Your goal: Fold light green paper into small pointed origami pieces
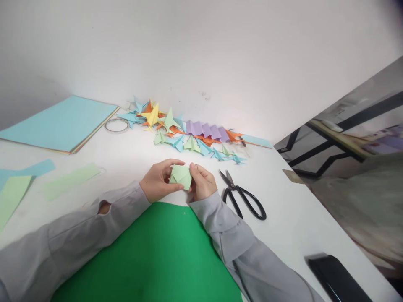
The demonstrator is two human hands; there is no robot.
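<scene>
A small folded piece of pale green paper (pixel 181 176) is held up between my two hands, above the far edge of a green mat (pixel 151 251). My left hand (pixel 159 179) grips its left side, thumb along the bottom and fingers at the top. On the right side, my right hand (pixel 203 181) pinches the paper's edge between thumb and fingers. Crossing crease lines show on the paper's near face. Black-handled scissors (pixel 233 187) lie just right of my right hand, blades slightly apart.
Folded paper figures (pixel 170 121) in several colours line the wall, with a purple pleated strip (pixel 206 130) among them. A stack of coloured sheets (pixel 59 121), a roll of tape (pixel 116 125) and green paper strips (pixel 71 181) lie left. A black object (pixel 338 277) sits near the right edge.
</scene>
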